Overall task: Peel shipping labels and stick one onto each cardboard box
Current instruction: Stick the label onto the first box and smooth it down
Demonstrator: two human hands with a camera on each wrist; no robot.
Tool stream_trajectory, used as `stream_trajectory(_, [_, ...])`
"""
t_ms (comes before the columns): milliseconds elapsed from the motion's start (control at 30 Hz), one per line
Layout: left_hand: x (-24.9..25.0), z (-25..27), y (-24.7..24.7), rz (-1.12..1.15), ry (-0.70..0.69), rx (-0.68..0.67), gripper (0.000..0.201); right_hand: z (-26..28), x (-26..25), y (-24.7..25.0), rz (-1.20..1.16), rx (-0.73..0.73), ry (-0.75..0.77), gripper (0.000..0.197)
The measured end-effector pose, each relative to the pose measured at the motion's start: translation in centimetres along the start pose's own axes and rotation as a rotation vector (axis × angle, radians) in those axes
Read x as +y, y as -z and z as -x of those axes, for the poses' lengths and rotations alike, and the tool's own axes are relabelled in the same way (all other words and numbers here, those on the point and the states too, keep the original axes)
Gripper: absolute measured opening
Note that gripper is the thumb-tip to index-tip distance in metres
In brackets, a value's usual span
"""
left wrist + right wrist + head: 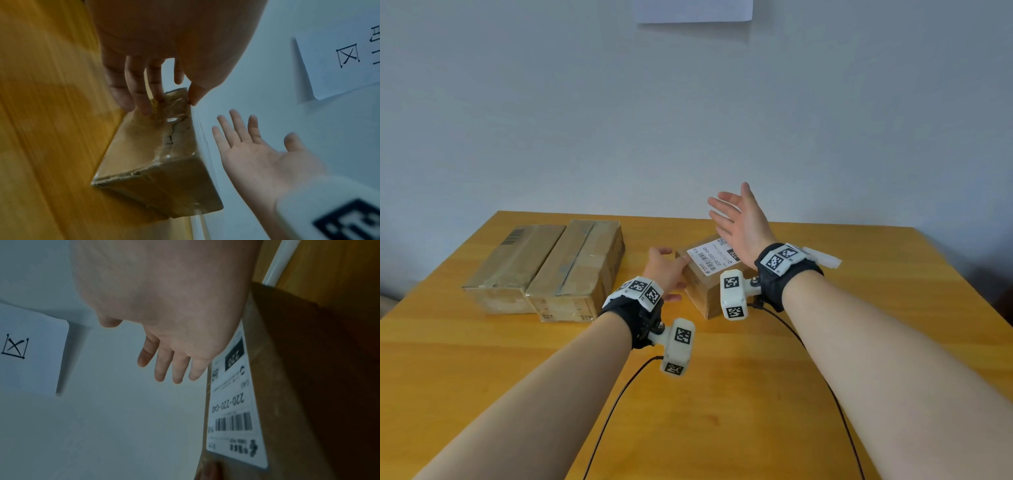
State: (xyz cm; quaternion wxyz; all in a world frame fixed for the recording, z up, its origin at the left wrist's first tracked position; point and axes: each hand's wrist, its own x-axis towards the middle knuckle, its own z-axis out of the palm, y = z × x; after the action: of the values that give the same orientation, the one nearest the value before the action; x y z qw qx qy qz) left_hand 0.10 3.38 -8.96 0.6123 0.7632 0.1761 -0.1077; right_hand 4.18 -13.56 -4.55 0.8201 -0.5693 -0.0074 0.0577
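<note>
Left hand [666, 270] rests nearly straight fingers [141, 100] against the labelled box [703, 294]. Right hand [743, 222] hovers above it, fingers spread wide and touching nothing.

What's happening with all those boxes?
A person is putting shipping labels on cardboard boxes at a wooden table. The small box already has a white label on its top. The left hand rests against that box's side, and the right hand is open in the air above it. Two bigger boxes sit side by side to the left, with no white label showing on them.

Wooden table [722, 411], paper sheet [695, 10] on wall [688, 120]
</note>
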Motion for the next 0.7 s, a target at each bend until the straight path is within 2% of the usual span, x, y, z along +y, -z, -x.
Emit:
stream_trajectory(133, [-0.1, -0.3, 0.4, -0.038, -0.029, -0.05, 0.03, -1.5, 0.6, -1.3, 0.046, -0.061, -0.01, 0.058])
stream_trajectory(333, [-0.2, -0.8, 0.8, -0.015, -0.071, -0.037, 0.046, -2.5, 2.4, -1.2, 0.243, -0.129, -0.013, 0.065])
stream_trajectory(433, [-0.3, -1.0, 0.8, -0.019, -0.081, -0.036, 0.043, -2.7, 3.1, -1.5, 0.324, -0.172, 0.005, 0.068])
stream_trajectory(700, [-0.8, -1.0, 1.2, 0.017, -0.093, -0.084, 0.034, -2.4, 3.9, -2.5, 0.289, -0.235, 0.02, 0.068])
